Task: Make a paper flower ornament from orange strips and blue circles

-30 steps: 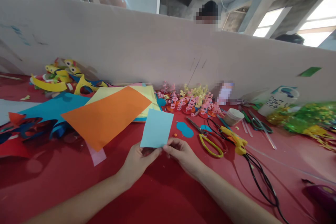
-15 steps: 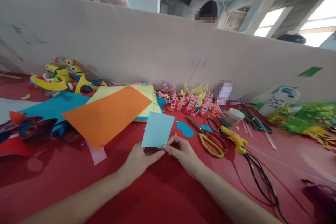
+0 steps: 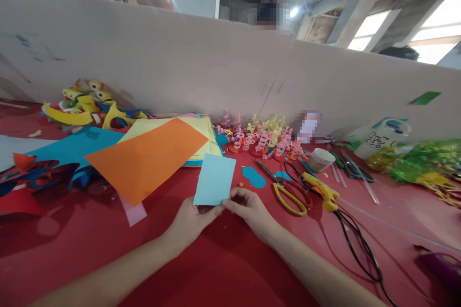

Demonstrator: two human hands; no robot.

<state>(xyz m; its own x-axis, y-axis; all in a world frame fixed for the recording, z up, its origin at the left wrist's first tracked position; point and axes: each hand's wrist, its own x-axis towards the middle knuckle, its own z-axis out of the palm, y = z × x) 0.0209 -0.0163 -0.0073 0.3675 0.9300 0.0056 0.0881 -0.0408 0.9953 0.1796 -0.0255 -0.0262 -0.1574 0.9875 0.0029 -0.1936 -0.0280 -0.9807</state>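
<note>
The left hand [image 3: 185, 223] and right hand [image 3: 250, 211], fingers drawn narrow, hold a light blue card [image 3: 215, 180] by its near edge, above the middle of the red tabletop [image 3: 223, 268], right of an orange sheet [image 3: 147, 160]. The card hides most left fingers. At near right, a purple object [image 3: 441, 266], dim and cut off, is hard to identify.
</note>
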